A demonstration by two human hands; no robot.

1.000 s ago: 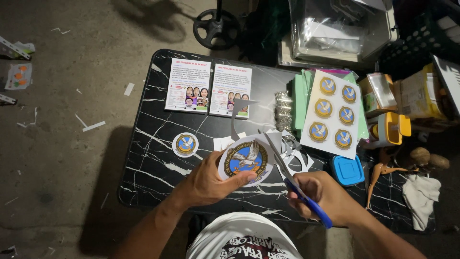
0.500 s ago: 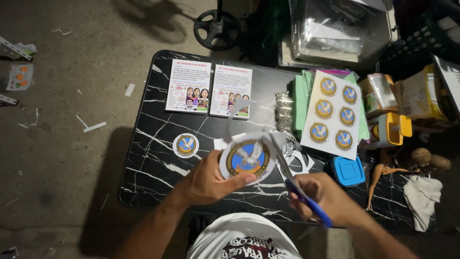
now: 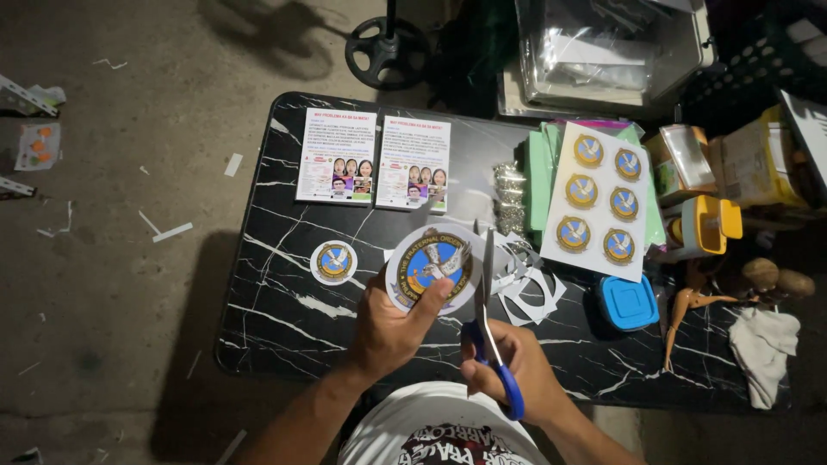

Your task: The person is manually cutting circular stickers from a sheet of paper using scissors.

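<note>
My left hand (image 3: 392, 331) holds a round paper emblem (image 3: 432, 269), blue and gold with a white border, above the black marble-pattern table (image 3: 276, 310). My right hand (image 3: 508, 370) grips blue-handled scissors (image 3: 488, 323), blades pointing up along the emblem's right edge. White paper offcuts (image 3: 530, 288) lie on the table just right of the blades. A smaller cut-out round emblem (image 3: 333, 262) rests on the table to the left.
Two printed leaflets (image 3: 375, 159) lie at the table's back. A sheet with several round emblems (image 3: 599, 200) rests on green paper. A blue-lidded tub (image 3: 628, 302), yellow container (image 3: 711, 226), white cloth (image 3: 765, 343) and boxes crowd the right. Paper scraps dot the floor.
My left hand has turned the round emblem and lifted it slightly. The scissors have swung from slanting to nearly upright along its right edge.
</note>
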